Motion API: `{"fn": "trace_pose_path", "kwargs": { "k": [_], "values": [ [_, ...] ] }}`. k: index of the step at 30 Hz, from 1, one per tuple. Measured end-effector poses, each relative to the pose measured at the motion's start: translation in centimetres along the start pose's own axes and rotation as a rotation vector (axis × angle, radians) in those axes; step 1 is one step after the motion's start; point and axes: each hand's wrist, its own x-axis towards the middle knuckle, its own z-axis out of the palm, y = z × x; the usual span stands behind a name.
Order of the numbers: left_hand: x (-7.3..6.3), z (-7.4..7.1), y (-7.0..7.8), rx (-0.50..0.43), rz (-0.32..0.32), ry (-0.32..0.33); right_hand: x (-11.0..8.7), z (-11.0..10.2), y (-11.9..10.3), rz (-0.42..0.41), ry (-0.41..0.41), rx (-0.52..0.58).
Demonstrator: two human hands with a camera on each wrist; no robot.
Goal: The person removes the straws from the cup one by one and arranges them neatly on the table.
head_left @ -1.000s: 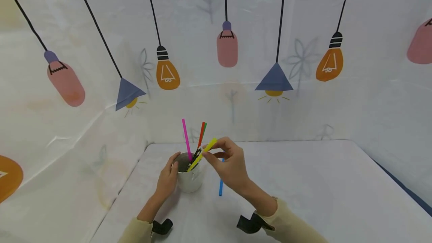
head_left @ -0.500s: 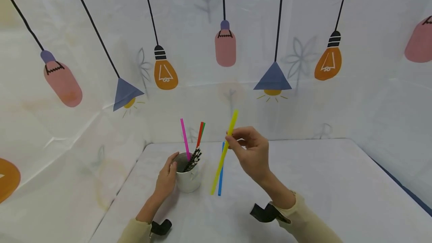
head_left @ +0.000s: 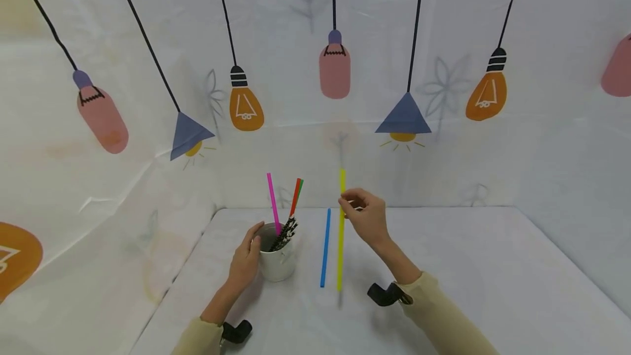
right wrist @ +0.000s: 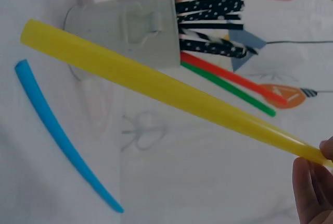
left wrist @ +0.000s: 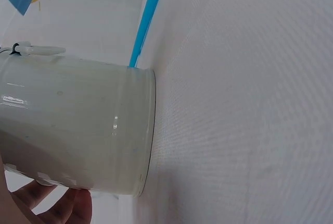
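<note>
My left hand (head_left: pixel 245 259) grips the side of a white cup (head_left: pixel 277 265) on the table; the left wrist view shows the cup (left wrist: pixel 78 125) close up with my fingertips (left wrist: pixel 62 208) below it. Pink (head_left: pixel 273 203), red (head_left: pixel 295 197) and green straws plus black dotted ones (head_left: pixel 284 234) stand in it. My right hand (head_left: pixel 363 213) pinches a yellow straw (head_left: pixel 340 245) near its top, held almost upright to the right of the cup, its lower end near the table. A blue straw (head_left: pixel 325 247) lies flat between cup and yellow straw. The right wrist view shows the yellow straw (right wrist: pixel 156 86), blue straw (right wrist: pixel 57 130) and cup (right wrist: pixel 125 28).
The white table (head_left: pixel 443 267) meets a white backdrop printed with hanging lamps (head_left: pixel 334 70) at the back and on both sides. Bare tabletop stretches to the right of my right hand. Black wrist mounts (head_left: pixel 382 293) sit on both forearms.
My right hand drew the yellow straw out of the cup, carried it right and turned it nearly upright beside the blue straw. The left hand stayed on the cup.
</note>
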Motion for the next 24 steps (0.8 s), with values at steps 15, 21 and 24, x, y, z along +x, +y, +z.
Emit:
{"fn": "trace_pose_path", "kwargs": {
  "k": [15,21,24],
  "values": [
    [0.2,0.3,-0.5,0.000,0.019,0.012,-0.9,0.7,10.7,0.452,-0.030,0.062],
    [0.2,0.2,-0.6,-0.007,0.026,0.009,-1.5,1.4,13.1,0.556,-0.013,0.047],
    [0.2,0.2,-0.6,-0.001,0.029,0.009,-1.6,1.9,14.2,0.593,-0.004,0.054]
  ]
}}
